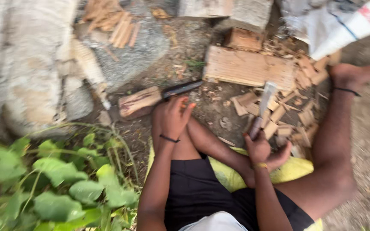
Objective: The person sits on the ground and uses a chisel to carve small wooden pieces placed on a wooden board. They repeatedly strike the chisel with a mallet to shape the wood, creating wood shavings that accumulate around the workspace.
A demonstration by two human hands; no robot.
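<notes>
Right hand (258,147) clenched on handle of chopping blade (264,105) — blade raised, tip pointing up and away; left hand (172,117) fingers loose, resting just beside wood billet (138,102) on ground; billet long axis runs left-right, nearer left hand; wood chips (279,115) piled right of blade.

Left hand (173,115) reaches forward, fingers apparently spread; right hand (257,147) is clenched, raised.
</notes>
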